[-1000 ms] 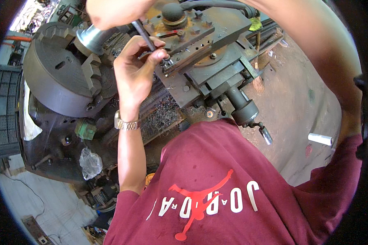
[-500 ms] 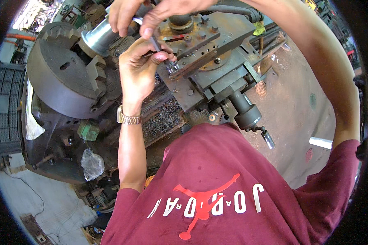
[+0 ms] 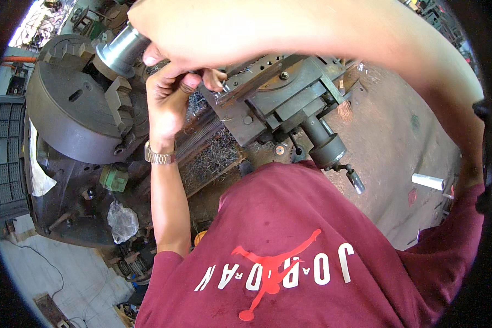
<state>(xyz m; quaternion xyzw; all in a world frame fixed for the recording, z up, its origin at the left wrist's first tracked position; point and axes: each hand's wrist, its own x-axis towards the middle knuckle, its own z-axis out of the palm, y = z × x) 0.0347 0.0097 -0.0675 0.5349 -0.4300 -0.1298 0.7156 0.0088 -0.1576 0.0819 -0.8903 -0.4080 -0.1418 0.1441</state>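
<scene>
My left hand (image 3: pixel 169 98), with a metal-band watch on its wrist, is raised beside the tool slide (image 3: pixel 246 120) of a lathe. Its fingers are closed round a dark metal bar, now almost wholly covered by my hands. Across the top of the view reaches my right arm; my right hand (image 3: pixel 172 35) lies over the left one, its thumb bent near a shiny turned metal cylinder (image 3: pixel 123 49). The right hand's other fingers are hidden. That cylinder sits in front of the jaws of a large dark chuck (image 3: pixel 74 123).
Metal shavings (image 3: pixel 213 156) lie on the bed below the slide. A crank handle (image 3: pixel 355 180) sticks out toward me. A green block (image 3: pixel 113 178) and a clear plastic bag (image 3: pixel 122 221) are on the left. A white roll (image 3: pixel 428 181) lies on the right.
My right hand and forearm have come lower and further left, now covering the bar and much of the tool post. The view has shifted slightly; my left hand stays near the slide.
</scene>
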